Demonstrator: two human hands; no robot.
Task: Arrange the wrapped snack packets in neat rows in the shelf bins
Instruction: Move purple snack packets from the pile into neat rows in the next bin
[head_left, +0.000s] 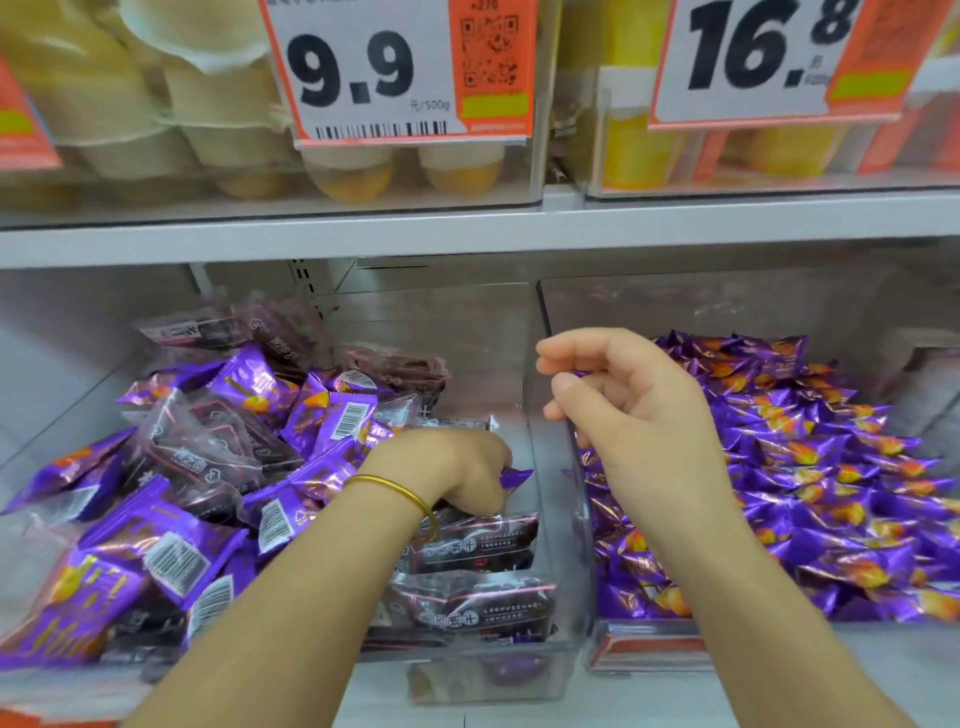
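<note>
My left hand (462, 467), with a gold bangle on the wrist, reaches into the left clear bin (535, 364) and grips a purple snack packet (515, 477). That bin holds a jumbled mix of purple packets (171, 551) and dark maroon packets (467, 545). My right hand (634, 405) hovers over the divider between the bins, its fingers loosely curled; a sliver of purple wrapper shows at the fingertips, and whether they pinch it I cannot tell. The right bin (649, 644) is filled with purple packets (810, 467) lying in overlapping rows.
A grey shelf board (467, 228) runs just above the bins. Over it stand clear boxes of yellow jelly cups (218, 104) and price tags reading 9.9 (358, 67) and 16.8 (758, 47). The back half of the left bin shows bare floor.
</note>
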